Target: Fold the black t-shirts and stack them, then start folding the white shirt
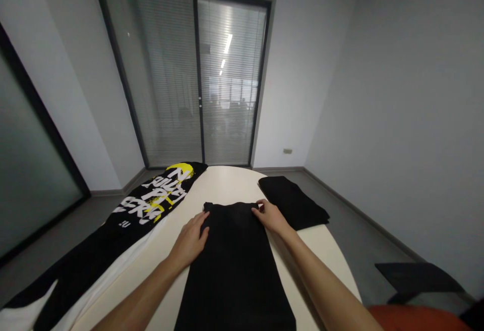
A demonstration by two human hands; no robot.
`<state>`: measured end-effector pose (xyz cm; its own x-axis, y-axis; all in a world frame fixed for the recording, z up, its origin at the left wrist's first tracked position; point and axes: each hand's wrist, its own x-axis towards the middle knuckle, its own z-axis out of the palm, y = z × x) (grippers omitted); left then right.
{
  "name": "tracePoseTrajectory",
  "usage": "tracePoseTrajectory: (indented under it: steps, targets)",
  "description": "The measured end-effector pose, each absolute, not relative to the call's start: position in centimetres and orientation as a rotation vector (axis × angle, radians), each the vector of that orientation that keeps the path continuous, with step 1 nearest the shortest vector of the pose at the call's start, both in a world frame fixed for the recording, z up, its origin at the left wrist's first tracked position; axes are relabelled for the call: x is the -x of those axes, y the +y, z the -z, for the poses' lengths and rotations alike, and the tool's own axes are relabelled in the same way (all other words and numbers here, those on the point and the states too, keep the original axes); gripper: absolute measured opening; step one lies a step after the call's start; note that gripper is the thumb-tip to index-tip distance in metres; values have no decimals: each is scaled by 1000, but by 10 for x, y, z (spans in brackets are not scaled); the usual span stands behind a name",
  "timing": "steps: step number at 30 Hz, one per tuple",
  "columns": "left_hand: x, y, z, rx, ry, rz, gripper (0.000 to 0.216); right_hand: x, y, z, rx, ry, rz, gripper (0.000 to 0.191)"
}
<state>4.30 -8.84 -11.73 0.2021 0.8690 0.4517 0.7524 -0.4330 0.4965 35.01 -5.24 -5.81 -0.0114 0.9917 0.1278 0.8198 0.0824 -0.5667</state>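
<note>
Black cloth, laid flat and lengthwise on a cream-coloured table, directly in front of the wearer of the camera. Narrows in view toward the far end; runs past the picture's lower border at the near end. Shows a slightly wavy far edge and long, fairly straight sides.

At the far left corner, left hand open, fingers extended toward the corner and touching the side, thumb apart from the fingers and lower down, against the same edge. At the far right corner, right hand bent at the fingers, thumb and fingertips on the fabric close together; impossible to tell from this angle whether pinching or only touching. Both forearms bare, reaching in from below, one on either side of the cloth.

Just beyond the right hand, a second black piece, lying flat near the table's right edge. Along the left edge, well apart from the left hand, a black garment with bold white and yellow lettering, stretched out at a slant, with white fabric showing along the side.

Behind, glass panels with horizontal blinds in dark frames, beside pale walls. At lower right, an orange-red chair seat beneath a dark armrest.
</note>
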Motion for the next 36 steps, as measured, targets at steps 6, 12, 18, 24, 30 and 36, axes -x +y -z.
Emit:
tracePoseTrajectory:
  steps: [6,12,18,24,30,36]
  targets:
    - [-42,-89,114,-2293,1556,-1030,50,-354,-45,84,1495,-1670,-670,40]
    - [-41,-84,119,-2266,1602,-1043,61,-358,-49,84,1464,-1654,-621,42]
    - [-40,-77,118,-2245,1597,-1026,63,-349,-50,79,1573,-1709,-442,40]
    - [-40,-82,108,-2179,1574,-1057,64,-346,-50,77,1626,-1767,-305,44]
    - [-42,-93,108,-2317,1591,-889,59,-351,-54,85,1566,-1887,-306,35]
    - [-41,-91,112,-2294,1784,-831,53,-353,-59,82,1683,-1959,-234,33]
